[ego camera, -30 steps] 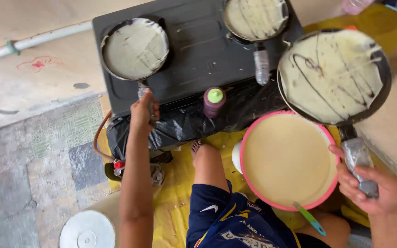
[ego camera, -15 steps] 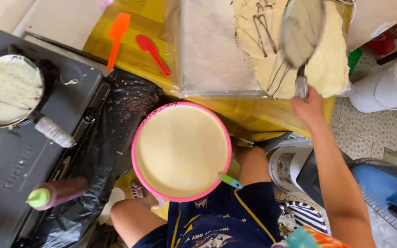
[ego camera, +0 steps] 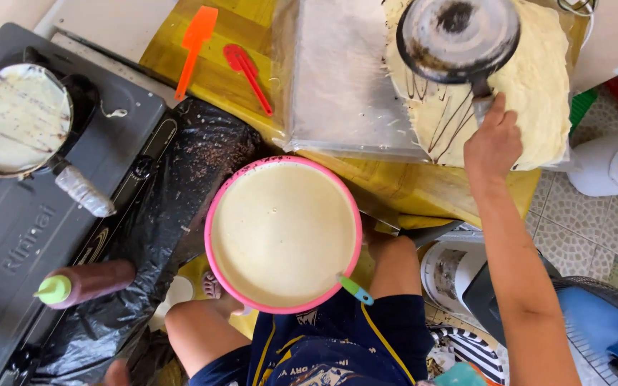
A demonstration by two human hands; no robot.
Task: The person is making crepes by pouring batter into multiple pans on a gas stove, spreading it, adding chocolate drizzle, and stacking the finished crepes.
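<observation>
Pan (ego camera: 459, 36) upturned over the crepe stack (ego camera: 531, 93).
Right hand (ego camera: 493, 143) grips the handle, pan face down to drop its crepe; batter bowl (ego camera: 283, 234) sits below-left of the stack; left hand's grip cannot be told.

Pretty simple outfit here: navy shorts (ego camera: 337, 350) with yellow piping and some white print, bare arms, no sleeves, bare knees.
</observation>
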